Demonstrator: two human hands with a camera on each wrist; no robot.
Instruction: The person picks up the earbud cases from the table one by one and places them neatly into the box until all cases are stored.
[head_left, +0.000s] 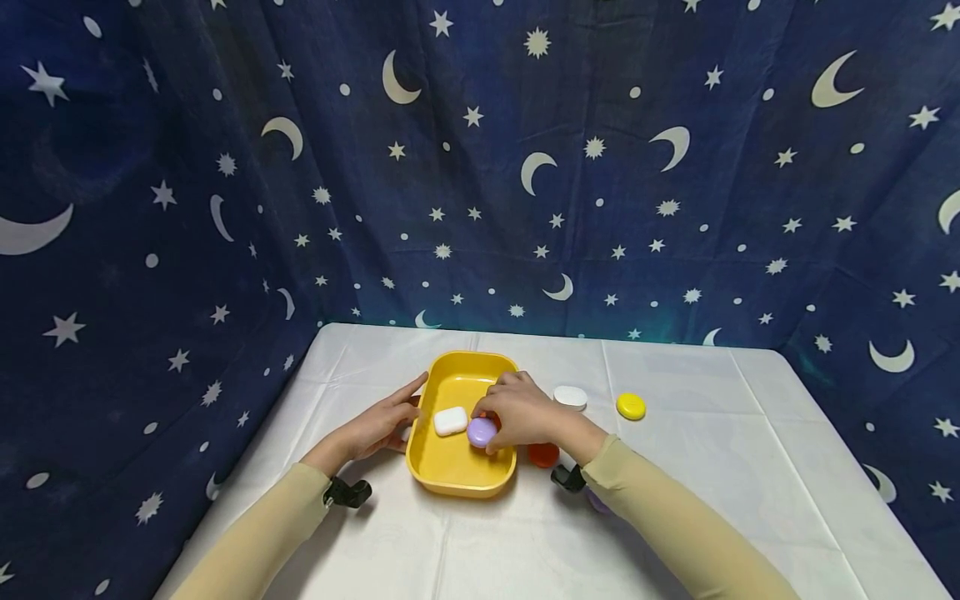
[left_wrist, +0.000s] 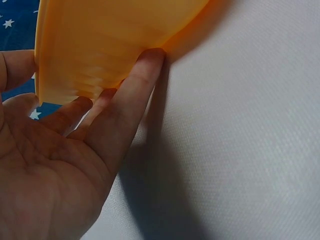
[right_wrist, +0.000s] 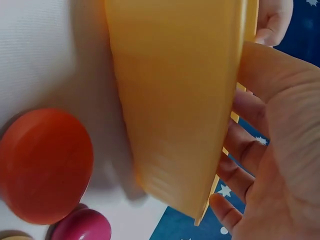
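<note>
A yellow tray (head_left: pixel 462 483) with rounded corners sits on the white-covered table. Inside it lies a white rounded rectangular piece (head_left: pixel 451 422), smooth like a bar of soap. Beside that piece is a purple round piece (head_left: pixel 481 432), which my right hand (head_left: pixel 521 412) pinches between thumb and fingers, reaching in over the tray's right rim. My left hand (head_left: pixel 378 427) rests its spread, fairly straight fingertips against the tray's left outer side. In the left wrist view, its fingers (left_wrist: pixel 127 105) touch the tray wall (left_wrist: pixel 105 50) from the rim down to the base.
Right of the tray are a red round piece (head_left: pixel 543 454), a white oval piece (head_left: pixel 570 397) and a yellow round piece (head_left: pixel 631 406). A second purple piece (head_left: pixel 597 502) peeks out under the right sleeve. The right wrist view also shows a magenta piece (right_wrist: pixel 82 226). A starry curtain (head_left: pixel 480 167) hangs behind.
</note>
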